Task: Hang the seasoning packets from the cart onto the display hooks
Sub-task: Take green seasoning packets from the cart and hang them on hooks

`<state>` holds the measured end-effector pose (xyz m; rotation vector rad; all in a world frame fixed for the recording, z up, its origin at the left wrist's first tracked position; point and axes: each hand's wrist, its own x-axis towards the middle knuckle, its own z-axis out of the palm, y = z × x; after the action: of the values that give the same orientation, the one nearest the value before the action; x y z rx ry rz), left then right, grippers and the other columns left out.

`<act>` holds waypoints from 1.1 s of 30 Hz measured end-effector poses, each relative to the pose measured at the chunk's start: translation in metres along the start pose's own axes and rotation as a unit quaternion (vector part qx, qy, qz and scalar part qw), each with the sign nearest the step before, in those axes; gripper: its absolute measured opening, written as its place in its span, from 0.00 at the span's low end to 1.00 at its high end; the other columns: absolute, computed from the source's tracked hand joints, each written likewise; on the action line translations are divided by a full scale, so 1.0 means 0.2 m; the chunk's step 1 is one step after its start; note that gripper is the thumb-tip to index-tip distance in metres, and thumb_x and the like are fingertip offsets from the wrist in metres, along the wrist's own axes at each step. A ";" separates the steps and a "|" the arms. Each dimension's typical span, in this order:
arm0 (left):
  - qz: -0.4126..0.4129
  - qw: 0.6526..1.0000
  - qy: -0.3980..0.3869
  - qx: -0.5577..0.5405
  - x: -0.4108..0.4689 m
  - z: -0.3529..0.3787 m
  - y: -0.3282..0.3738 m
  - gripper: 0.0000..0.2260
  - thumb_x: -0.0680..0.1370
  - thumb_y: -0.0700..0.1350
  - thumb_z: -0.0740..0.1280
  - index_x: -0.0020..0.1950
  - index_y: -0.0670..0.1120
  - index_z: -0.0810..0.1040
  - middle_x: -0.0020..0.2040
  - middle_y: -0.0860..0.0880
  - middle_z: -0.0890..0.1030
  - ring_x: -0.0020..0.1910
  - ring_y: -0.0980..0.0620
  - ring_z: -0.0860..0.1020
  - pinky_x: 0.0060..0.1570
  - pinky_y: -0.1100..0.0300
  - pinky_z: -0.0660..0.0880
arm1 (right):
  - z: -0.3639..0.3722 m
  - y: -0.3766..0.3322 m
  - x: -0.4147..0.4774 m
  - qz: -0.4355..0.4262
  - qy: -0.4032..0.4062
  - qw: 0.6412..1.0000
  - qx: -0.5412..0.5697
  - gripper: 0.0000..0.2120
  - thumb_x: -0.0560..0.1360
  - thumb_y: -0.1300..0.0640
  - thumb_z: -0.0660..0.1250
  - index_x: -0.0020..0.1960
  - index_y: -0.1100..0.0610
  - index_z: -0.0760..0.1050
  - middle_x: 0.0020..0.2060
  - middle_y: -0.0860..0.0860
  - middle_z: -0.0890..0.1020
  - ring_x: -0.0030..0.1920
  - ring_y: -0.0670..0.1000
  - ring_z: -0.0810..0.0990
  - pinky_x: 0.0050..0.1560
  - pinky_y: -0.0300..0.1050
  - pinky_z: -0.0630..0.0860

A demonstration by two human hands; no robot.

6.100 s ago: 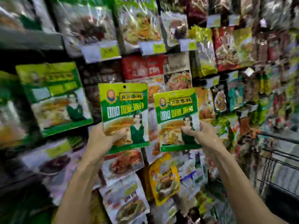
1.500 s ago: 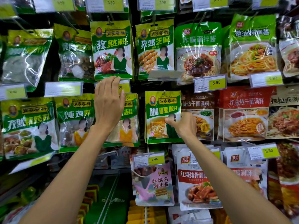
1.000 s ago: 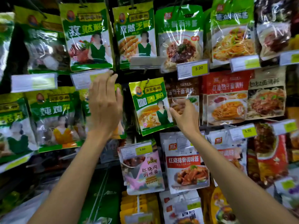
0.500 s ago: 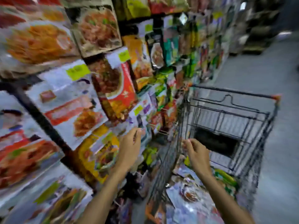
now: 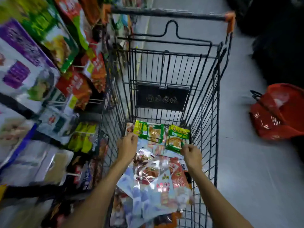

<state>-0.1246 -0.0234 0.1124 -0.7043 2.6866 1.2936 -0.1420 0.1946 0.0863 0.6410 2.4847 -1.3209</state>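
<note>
Much left — 2 green seasoning packets (image 5: 148, 132) and other packets (image 5: 156, 186) lie in the cart (image 5: 205, 112); left hand (image 5: 127, 143), right hand (image 5: 190, 153) curl at them — grasp unclear.

No legible text, all blurred

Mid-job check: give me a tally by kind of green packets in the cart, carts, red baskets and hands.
Green packets: 2
Cart: 1
Red basket: 1
Hands, left hand and right hand: 2
Total: 6
The pale and red packets piled in the cart overlap too much to count.
</note>
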 end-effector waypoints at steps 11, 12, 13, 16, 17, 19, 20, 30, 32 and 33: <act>-0.036 0.984 -0.052 0.166 0.72 0.66 -0.42 0.14 0.82 0.41 0.55 0.54 0.32 0.75 0.53 0.33 0.77 0.53 0.36 0.77 0.48 0.49 0.70 | 0.37 0.35 0.70 0.059 0.035 0.983 -0.172 0.15 0.80 0.58 0.60 0.57 0.70 0.74 0.54 0.64 0.79 0.55 0.60 0.78 0.47 0.45 0.71; -0.042 0.976 -0.052 0.205 0.76 0.70 -0.44 0.14 0.82 0.43 0.56 0.57 0.33 0.74 0.56 0.34 0.77 0.56 0.36 0.75 0.52 0.50 0.70 | 0.39 0.38 0.73 0.065 0.029 0.978 -0.196 0.15 0.80 0.58 0.61 0.58 0.70 0.74 0.55 0.64 0.79 0.56 0.60 0.78 0.49 0.47 0.72; -0.054 0.972 -0.049 0.222 0.80 0.73 -0.46 0.16 0.82 0.45 0.58 0.59 0.34 0.74 0.58 0.35 0.76 0.59 0.36 0.74 0.55 0.49 0.71 | 0.41 0.39 0.75 0.070 0.023 0.974 -0.215 0.15 0.80 0.58 0.61 0.59 0.70 0.73 0.56 0.64 0.78 0.57 0.60 0.78 0.50 0.48 0.73; -0.081 0.964 -0.033 0.249 0.86 0.82 -0.51 0.24 0.80 0.51 0.62 0.68 0.35 0.66 0.68 0.35 0.69 0.68 0.37 0.66 0.64 0.47 0.65 | 0.46 0.43 0.78 0.079 0.023 0.967 -0.243 0.17 0.79 0.59 0.60 0.63 0.69 0.68 0.60 0.64 0.74 0.62 0.61 0.73 0.56 0.49 0.71; -0.085 0.963 -0.029 0.252 0.88 0.83 -0.52 0.28 0.80 0.52 0.63 0.71 0.34 0.61 0.70 0.34 0.66 0.70 0.37 0.63 0.66 0.46 0.63 | 0.47 0.42 0.79 0.096 0.030 0.965 -0.241 0.18 0.79 0.59 0.61 0.64 0.68 0.66 0.62 0.63 0.73 0.64 0.62 0.71 0.58 0.50 0.71; -0.098 0.960 -0.021 0.262 0.89 0.85 -0.53 0.35 0.78 0.54 0.64 0.74 0.33 0.55 0.72 0.34 0.62 0.72 0.37 0.61 0.68 0.45 0.62 | 0.48 0.41 0.79 0.119 0.032 0.960 -0.250 0.19 0.79 0.58 0.60 0.66 0.67 0.64 0.64 0.63 0.71 0.66 0.61 0.69 0.61 0.52 0.70; -0.106 0.955 -0.011 0.276 0.89 0.85 -0.52 0.36 0.78 0.55 0.65 0.74 0.33 0.55 0.72 0.34 0.62 0.72 0.37 0.61 0.68 0.45 0.61 | 0.48 0.41 0.80 0.126 0.028 0.959 -0.254 0.20 0.80 0.57 0.59 0.67 0.67 0.63 0.65 0.62 0.71 0.66 0.61 0.69 0.62 0.53 0.70; -0.174 0.953 0.090 0.231 0.93 0.78 -0.46 0.34 0.66 0.47 0.79 0.64 0.35 0.68 0.61 0.34 0.75 0.63 0.35 0.71 0.62 0.44 0.68 | 0.47 0.37 0.84 0.190 0.008 0.965 -0.183 0.45 0.67 0.48 0.77 0.72 0.64 0.56 0.68 0.65 0.65 0.69 0.62 0.63 0.68 0.55 0.65; -0.173 0.959 0.097 0.201 0.93 0.76 -0.49 0.29 0.66 0.44 0.79 0.61 0.34 0.72 0.58 0.35 0.77 0.60 0.35 0.74 0.59 0.43 0.72 | 0.48 0.37 0.84 0.192 0.017 0.966 -0.173 0.45 0.65 0.49 0.79 0.71 0.65 0.59 0.67 0.64 0.65 0.69 0.62 0.63 0.68 0.55 0.65; -0.172 0.963 0.093 0.184 0.94 0.75 -0.51 0.25 0.67 0.43 0.78 0.58 0.35 0.75 0.56 0.36 0.79 0.57 0.36 0.76 0.56 0.44 0.74 | 0.48 0.37 0.84 0.190 0.022 0.968 -0.164 0.43 0.64 0.50 0.79 0.70 0.65 0.61 0.67 0.64 0.66 0.68 0.62 0.64 0.68 0.55 0.66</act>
<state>-0.2665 -0.0341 -0.1056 -1.2143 2.6646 0.6532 -0.2509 0.1959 -0.0906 1.0042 2.3756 -0.7439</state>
